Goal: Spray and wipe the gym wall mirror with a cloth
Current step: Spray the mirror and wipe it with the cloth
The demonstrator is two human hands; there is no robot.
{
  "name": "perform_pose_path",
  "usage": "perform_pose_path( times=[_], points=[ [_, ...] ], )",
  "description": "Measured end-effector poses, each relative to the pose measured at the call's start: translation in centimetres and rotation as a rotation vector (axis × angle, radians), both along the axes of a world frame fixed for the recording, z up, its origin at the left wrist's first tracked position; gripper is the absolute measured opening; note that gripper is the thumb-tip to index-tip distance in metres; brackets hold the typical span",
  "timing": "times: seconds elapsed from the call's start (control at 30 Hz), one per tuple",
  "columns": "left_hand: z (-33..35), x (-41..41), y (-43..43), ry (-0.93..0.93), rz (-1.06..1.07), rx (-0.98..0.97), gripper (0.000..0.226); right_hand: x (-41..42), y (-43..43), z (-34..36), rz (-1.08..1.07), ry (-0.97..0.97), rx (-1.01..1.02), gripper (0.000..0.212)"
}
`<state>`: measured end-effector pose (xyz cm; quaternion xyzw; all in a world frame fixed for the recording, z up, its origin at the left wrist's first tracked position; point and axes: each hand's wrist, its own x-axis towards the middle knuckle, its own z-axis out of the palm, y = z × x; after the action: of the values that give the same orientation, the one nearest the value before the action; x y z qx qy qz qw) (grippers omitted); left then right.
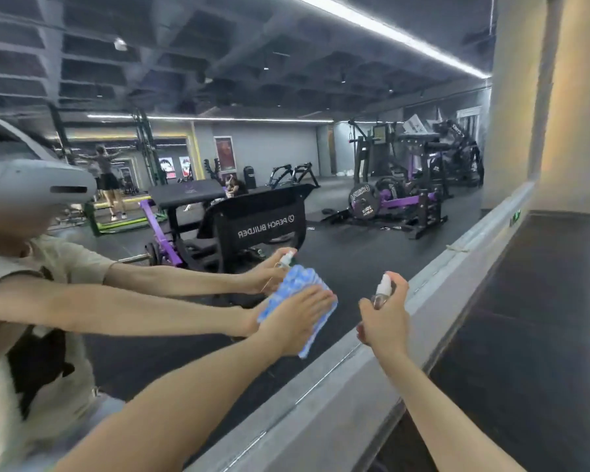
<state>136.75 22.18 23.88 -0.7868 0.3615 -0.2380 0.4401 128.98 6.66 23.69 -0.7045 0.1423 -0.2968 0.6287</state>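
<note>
The wall mirror (pixel 355 206) fills most of the head view and reflects the gym. My left hand (pixel 293 321) presses a blue and white cloth (pixel 315 330) flat against the lower part of the glass. My right hand (pixel 385 321) holds a small clear spray bottle (pixel 383 291) with a white nozzle, its index finger on top, pointed at the mirror just right of the cloth. Both arms and the bottle also show as reflections in the glass.
A grey ledge (pixel 338 396) runs along the mirror's bottom edge. Dark rubber floor (pixel 525 335) lies to the right, and a pale wall column (pixel 552 103) ends the mirror at upper right. Gym machines and people appear only as reflections.
</note>
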Motion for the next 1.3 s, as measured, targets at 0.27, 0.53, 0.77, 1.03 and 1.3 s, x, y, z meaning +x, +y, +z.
perform_pose_path(
  times=[0.27, 0.53, 0.77, 1.03, 1.3],
  points=[
    [11.2, 5.7, -5.3, -0.523, -0.079, -0.252, 0.061, 3.0, 0.9, -0.8, -0.006, -0.037, 0.138, 0.051],
    [-12.2, 4.7, -1.8, 0.133, -0.080, -0.229, 0.050, 1.9, -2.5, -4.1, -0.078, 0.063, 0.085, 0.051],
    [10.1, 3.2, -1.7, -0.104, -0.420, -0.304, 0.055, 1.6, 0.1, 0.2, -0.027, -0.023, 0.104, 0.049],
    [3.0, -6.3, 9.1, -0.027, -0.047, 0.061, 0.073, -2.9, 7.5, 3.8, 0.110, -0.075, -0.282, 0.061],
    [25.3, -13.1, 19.8, -0.676, 0.057, -0.245, 0.060, -7.9, 13.8, 9.2, 0.202, -0.189, -0.308, 0.063]
  ],
)
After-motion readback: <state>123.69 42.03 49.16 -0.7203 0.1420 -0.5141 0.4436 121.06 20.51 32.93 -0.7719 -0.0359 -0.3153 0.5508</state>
